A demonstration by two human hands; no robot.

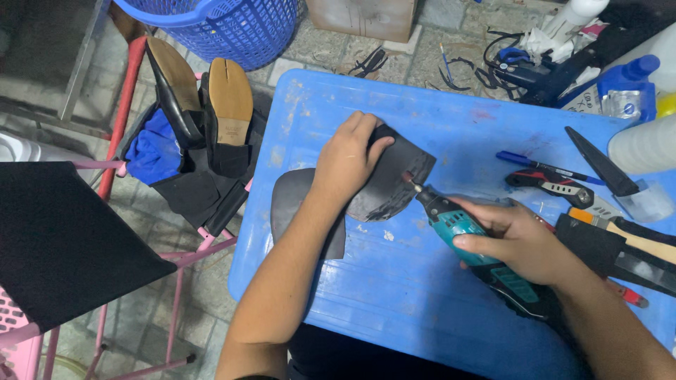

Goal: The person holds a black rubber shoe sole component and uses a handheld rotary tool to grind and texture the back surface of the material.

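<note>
On the blue table [394, 281], the left hand [348, 158] lies flat, pressing down a dark leather piece [394, 186] near the table's middle. The right hand [517, 239] is clenched around a teal rotary tool [465, 236], its tip touching the leather's right edge. Knives and a blue pen [542, 165] lie just beside, right.

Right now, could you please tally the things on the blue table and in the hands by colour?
Black: 4 - sheet under the left hand, dark piece, wedge, pad
Teal: 1 - rotary tool in the right hand
Blue: 1 - pen
Red and black: 1 - knife
Wood: 1 - handle
Total: 8
</note>
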